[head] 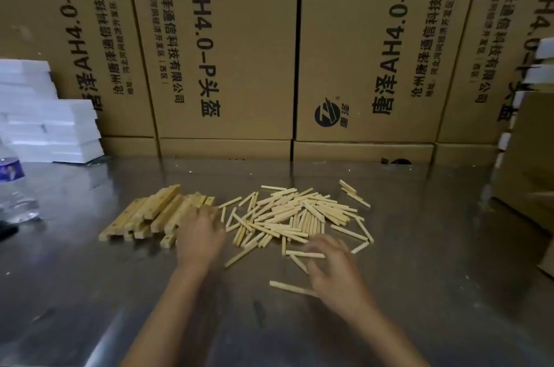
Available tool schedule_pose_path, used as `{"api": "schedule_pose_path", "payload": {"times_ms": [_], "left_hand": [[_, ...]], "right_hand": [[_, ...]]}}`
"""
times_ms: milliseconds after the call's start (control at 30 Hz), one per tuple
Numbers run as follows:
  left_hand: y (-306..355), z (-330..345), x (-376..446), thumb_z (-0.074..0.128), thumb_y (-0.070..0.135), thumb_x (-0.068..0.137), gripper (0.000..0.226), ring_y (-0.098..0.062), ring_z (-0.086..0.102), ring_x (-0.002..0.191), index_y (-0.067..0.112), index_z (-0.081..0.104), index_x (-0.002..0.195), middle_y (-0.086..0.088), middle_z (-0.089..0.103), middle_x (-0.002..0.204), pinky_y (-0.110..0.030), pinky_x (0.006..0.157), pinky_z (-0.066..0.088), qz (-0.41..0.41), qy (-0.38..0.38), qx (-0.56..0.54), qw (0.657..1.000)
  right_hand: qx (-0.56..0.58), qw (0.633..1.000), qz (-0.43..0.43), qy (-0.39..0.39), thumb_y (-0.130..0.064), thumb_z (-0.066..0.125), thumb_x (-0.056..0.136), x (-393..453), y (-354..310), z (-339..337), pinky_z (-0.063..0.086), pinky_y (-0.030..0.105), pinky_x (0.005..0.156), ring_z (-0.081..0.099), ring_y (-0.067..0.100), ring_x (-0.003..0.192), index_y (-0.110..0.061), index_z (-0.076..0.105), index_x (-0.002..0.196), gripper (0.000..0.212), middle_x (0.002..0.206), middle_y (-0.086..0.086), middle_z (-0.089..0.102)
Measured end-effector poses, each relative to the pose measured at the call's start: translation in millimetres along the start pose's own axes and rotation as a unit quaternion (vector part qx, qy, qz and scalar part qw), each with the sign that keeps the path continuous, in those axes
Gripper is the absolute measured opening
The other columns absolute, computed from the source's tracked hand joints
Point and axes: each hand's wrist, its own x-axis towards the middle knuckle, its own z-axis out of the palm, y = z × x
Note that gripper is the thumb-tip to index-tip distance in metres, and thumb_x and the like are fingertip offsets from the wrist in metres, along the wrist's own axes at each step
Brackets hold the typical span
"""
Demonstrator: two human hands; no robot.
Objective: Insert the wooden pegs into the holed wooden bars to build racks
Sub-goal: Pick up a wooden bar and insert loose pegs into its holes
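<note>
Pegs (295, 215): loose heap on the metal table (419, 291), centre-right, sticks lying every which way. A few strays sit apart, including one single peg (292, 288) nearest you, flat on the table just left of your right wrist.

Holed bars (156, 212): stacked in a rough pile just left of the peg heap, laid roughly parallel and angled away from you; holes show on some faces.

Your left hand (200, 234) is at the right end of the bar pile, palm down, fingertips on or over the bar ends. Motion blur there, so I cannot tell whether it grips anything.

Your right hand (331, 264) is at the near edge of the peg heap, fingers spread and bent down toward the pegs. Blurred too; a peg lies at its fingertips, but I cannot tell if it is pinched or just touched.

Around that: cardboard boxes (227, 52) with printed text wall off the back of the table, white foam blocks (45, 114) are stacked far left, a clear plastic bottle (15, 189) stands at the left edge, another carton (527, 162) on the right.
</note>
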Motion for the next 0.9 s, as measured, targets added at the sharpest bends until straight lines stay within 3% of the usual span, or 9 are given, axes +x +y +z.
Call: {"api": "schedule_pose_path", "payload": {"times_ms": [233,400,600,733,900], "left_hand": [[-10.8,35.8,63.3,0.052,0.029,0.095,0.039,-0.029,0.042,0.131,0.01,0.058,0.129,-0.012,0.048,0.139,-0.038,0.109,0.036,-0.063,-0.054,0.187,0.979],[-9.5,57.9,73.3,0.047,0.025,0.099,0.037,-0.029,0.041,0.131,0.009,0.054,0.131,-0.013,0.045,0.139,-0.039,0.108,0.035,-0.095,-0.026,0.226,0.969],[-13.3,60.3,76.6,0.056,0.019,0.094,0.04,-0.033,0.042,0.129,0.007,0.049,0.132,-0.017,0.049,0.137,-0.041,0.106,0.037,-0.092,-0.024,0.233,0.968],[-14.6,56.5,73.5,0.061,0.015,0.089,0.038,-0.035,0.05,0.12,0.007,0.052,0.125,-0.017,0.063,0.12,-0.044,0.098,0.04,-0.058,-0.013,0.195,0.979],[-9.0,49.6,74.7,0.07,0.006,0.08,0.051,-0.034,0.057,0.105,0.012,0.049,0.126,-0.012,0.059,0.114,-0.047,0.088,0.047,-0.043,0.039,-0.026,0.998]], "right_hand": [[-0.048,0.999,0.003,-0.025,-0.021,0.051,0.09,67.0,15.8,53.7,0.027,0.021,0.09,0.042,0.003,0.115,-0.033,0.061,0.107,0.023,0.117,-0.018,0.054],[-0.056,0.998,-0.014,-0.032,-0.019,0.05,0.09,78.2,30.1,68.4,0.034,0.026,0.096,0.042,0.004,0.112,-0.029,0.062,0.11,0.025,0.114,-0.017,0.055],[-0.086,0.993,-0.044,-0.065,-0.029,0.056,0.092,89.7,30.3,83.5,0.034,0.031,0.097,0.044,0.009,0.112,-0.028,0.065,0.104,0.015,0.111,-0.014,0.058],[-0.119,0.99,-0.044,-0.064,-0.036,0.058,0.091,100.6,25.6,95.8,0.035,0.033,0.094,0.044,0.013,0.109,-0.029,0.062,0.101,0.013,0.108,-0.012,0.058],[-0.119,0.991,-0.02,-0.061,-0.04,0.057,0.093,107.1,24.5,107.9,0.035,0.034,0.096,0.04,0.013,0.11,-0.027,0.065,0.101,0.017,0.109,-0.009,0.051]]}}
